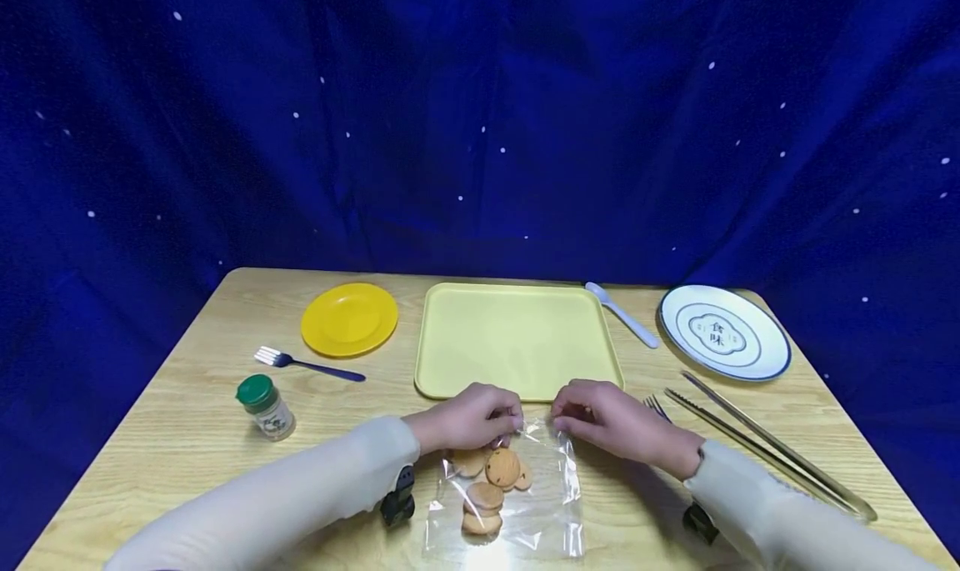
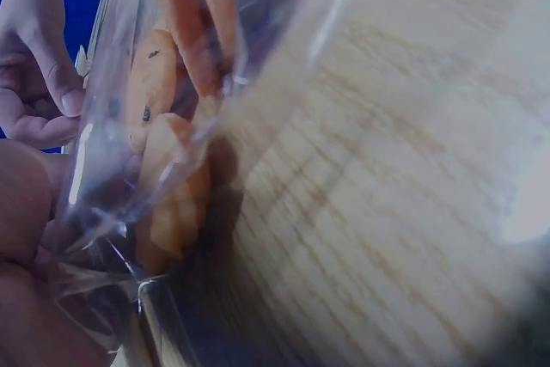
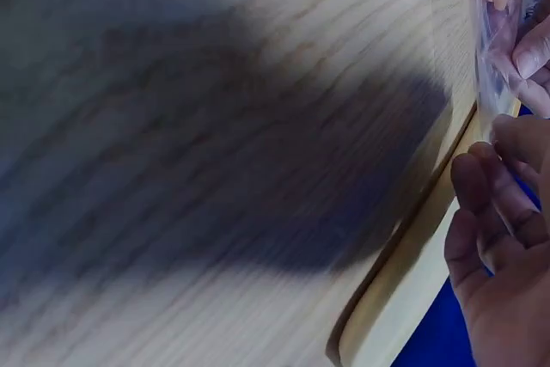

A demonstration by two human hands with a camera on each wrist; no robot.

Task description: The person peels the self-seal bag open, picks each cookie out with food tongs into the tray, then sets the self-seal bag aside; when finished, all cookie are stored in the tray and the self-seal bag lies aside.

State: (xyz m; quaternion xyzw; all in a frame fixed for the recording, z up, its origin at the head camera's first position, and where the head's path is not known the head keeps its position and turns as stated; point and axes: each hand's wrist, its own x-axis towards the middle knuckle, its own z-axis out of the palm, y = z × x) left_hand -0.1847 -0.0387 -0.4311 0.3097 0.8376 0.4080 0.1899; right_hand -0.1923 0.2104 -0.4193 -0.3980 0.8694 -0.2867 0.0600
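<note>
Clear plastic bag (image 1: 546, 489) of round tan biscuits (image 1: 484, 496) is being held just before the near edge of the rectangular pale-yellow tray (image 1: 517, 342), roughly midway between the side edges of the wood-grain table (image 1: 172, 458). Its far edge is being pinched by the left hand (image 1: 476, 415), its far-right corner by the right hand (image 1: 615, 419). A round yellow plate (image 1: 349, 319) is being noted near the table's far-left corner, a blue-rimmed white plate (image 1: 723, 333) near the far-right corner.
</note>
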